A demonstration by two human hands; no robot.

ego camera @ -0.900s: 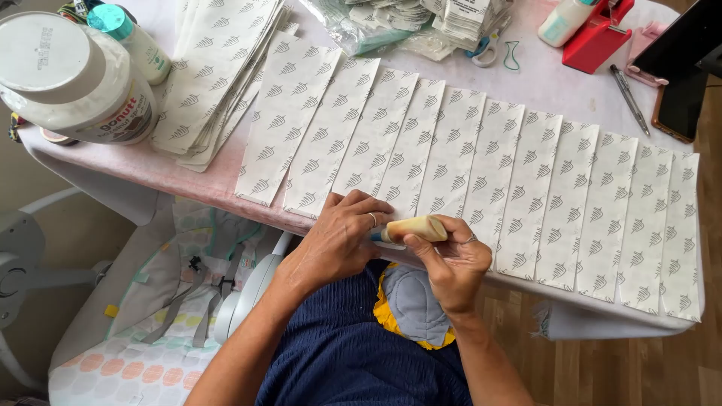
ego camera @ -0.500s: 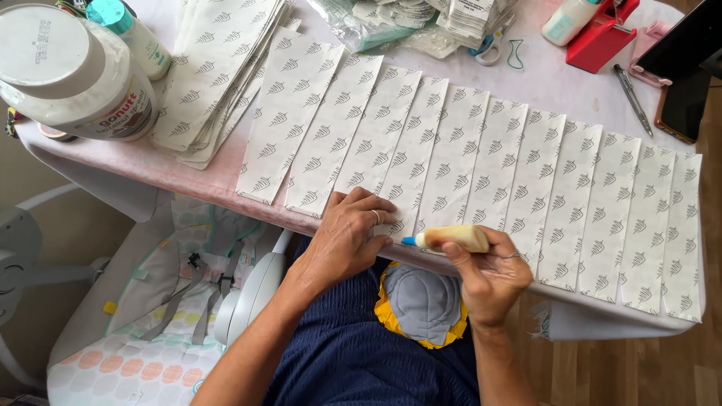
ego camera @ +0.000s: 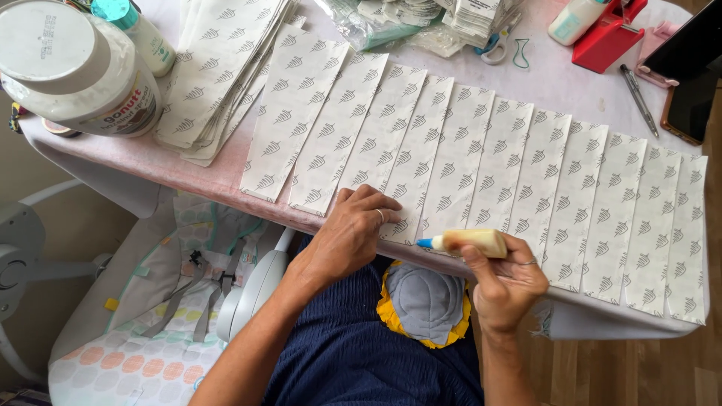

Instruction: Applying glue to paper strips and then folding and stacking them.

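Note:
My right hand (ego camera: 505, 282) grips a small cream glue bottle (ego camera: 470, 241) lying sideways, its blue tip at the near end of a printed white paper strip (ego camera: 448, 162). My left hand (ego camera: 356, 229) lies flat on the near ends of the neighbouring strips (ego camera: 368, 143), fingers spread a little and pressing down. Several overlapping strips run in a row across the pink-covered table (ego camera: 556, 83), from left to the far right strip (ego camera: 688, 233).
A loose pile of the same strips (ego camera: 218, 68) lies at the back left, beside a big white-lidded jar (ego camera: 71, 68) and a teal-capped bottle (ego camera: 135, 30). At the back are scissors (ego camera: 500, 49), a red dispenser (ego camera: 605, 34), a pen (ego camera: 639, 89) and a phone (ego camera: 688, 71). A baby seat (ego camera: 162, 301) stands at lower left.
My right hand has carried the glue bottle to the right along the table's near edge. My left hand has moved off the bottle and settled on the strips.

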